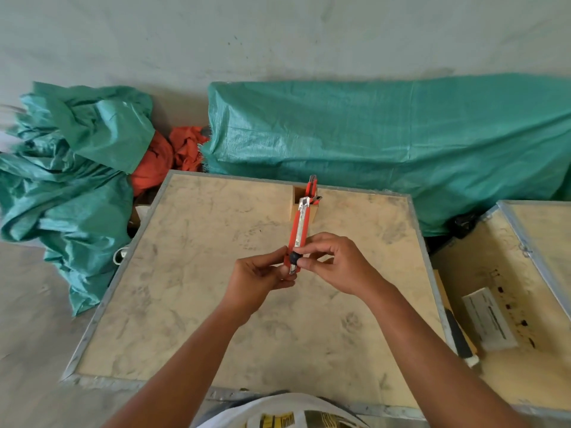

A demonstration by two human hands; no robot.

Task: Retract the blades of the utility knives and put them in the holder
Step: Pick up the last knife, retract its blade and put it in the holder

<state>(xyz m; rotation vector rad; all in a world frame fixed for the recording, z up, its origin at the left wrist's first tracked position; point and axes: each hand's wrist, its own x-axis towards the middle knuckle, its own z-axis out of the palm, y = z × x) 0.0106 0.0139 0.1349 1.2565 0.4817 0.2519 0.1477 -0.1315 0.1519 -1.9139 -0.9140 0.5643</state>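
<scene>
My left hand (262, 274) and right hand (335, 264) both grip the orange knife (299, 231), pointing to 12 o'clock at the holder (303, 208).

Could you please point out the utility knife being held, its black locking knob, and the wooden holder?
utility knife (299, 227): head view, on the red body above the fingers.
black locking knob (293, 258): head view, on the knob's ribbed face.
wooden holder (294, 211): head view, on its left front wall.
</scene>
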